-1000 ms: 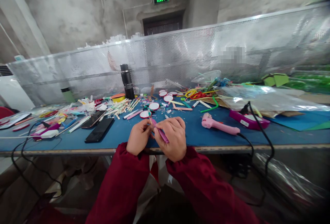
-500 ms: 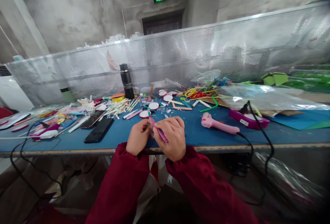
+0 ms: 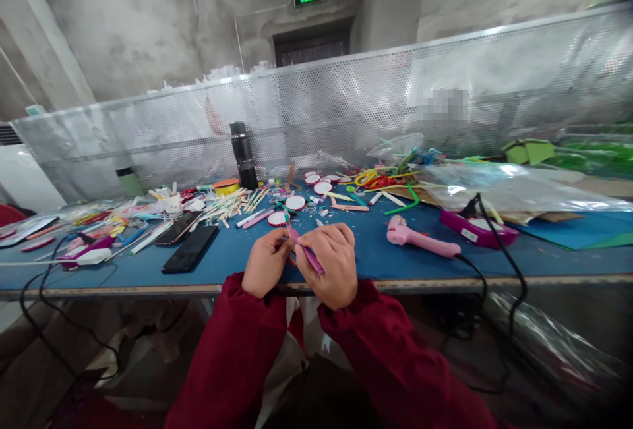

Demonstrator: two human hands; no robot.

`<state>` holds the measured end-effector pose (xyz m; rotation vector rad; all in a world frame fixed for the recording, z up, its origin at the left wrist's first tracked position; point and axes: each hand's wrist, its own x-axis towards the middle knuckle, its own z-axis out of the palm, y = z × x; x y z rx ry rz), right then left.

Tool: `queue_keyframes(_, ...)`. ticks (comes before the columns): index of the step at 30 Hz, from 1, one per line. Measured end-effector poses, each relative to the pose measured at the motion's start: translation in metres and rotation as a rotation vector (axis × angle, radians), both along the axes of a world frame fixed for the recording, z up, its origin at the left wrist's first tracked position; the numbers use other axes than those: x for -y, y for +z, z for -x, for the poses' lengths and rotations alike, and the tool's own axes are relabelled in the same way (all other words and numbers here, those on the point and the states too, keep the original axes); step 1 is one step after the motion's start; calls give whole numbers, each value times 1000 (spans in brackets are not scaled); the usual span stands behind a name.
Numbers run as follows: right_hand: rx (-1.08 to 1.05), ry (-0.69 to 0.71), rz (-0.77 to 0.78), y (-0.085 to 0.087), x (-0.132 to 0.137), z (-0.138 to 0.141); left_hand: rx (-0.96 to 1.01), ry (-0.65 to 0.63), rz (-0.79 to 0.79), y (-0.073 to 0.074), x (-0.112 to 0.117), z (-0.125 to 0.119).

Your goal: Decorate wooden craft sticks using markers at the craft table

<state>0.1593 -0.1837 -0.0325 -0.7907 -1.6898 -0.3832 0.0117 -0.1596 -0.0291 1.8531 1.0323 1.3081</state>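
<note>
Both of my hands rest together at the near edge of the blue table [image 3: 395, 254]. My right hand [image 3: 332, 265] is closed around a pink stick [image 3: 310, 257] that slants from upper left to lower right. My left hand [image 3: 266, 262] pinches the upper end of the same stick with curled fingers. Red-rimmed white discs [image 3: 295, 203] lie just beyond my hands.
A pink glue gun [image 3: 420, 238] with a black cord lies to the right, near a purple box [image 3: 477, 230]. Two black phones [image 3: 190, 249] lie to the left. A black bottle [image 3: 244, 155] stands at the back by a perforated metal screen [image 3: 346, 106]. Sticks and straws litter the table.
</note>
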Motion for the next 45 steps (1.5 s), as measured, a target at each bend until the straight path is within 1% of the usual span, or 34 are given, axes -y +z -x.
queue_keyframes(8,-24,-18,-14,1,0,0,-6,12,3,1,1,-1)
queue_keyframes(20,-14,4,-3,0,0,0,-22,13,-1,2,1,-1)
queue_keyframes(40,-31,-21,-11,1,0,-1,-10,10,11,2,1,-1)
queue_keyframes(45,-10,-5,-9,1,0,-1,-5,4,9,3,2,-1)
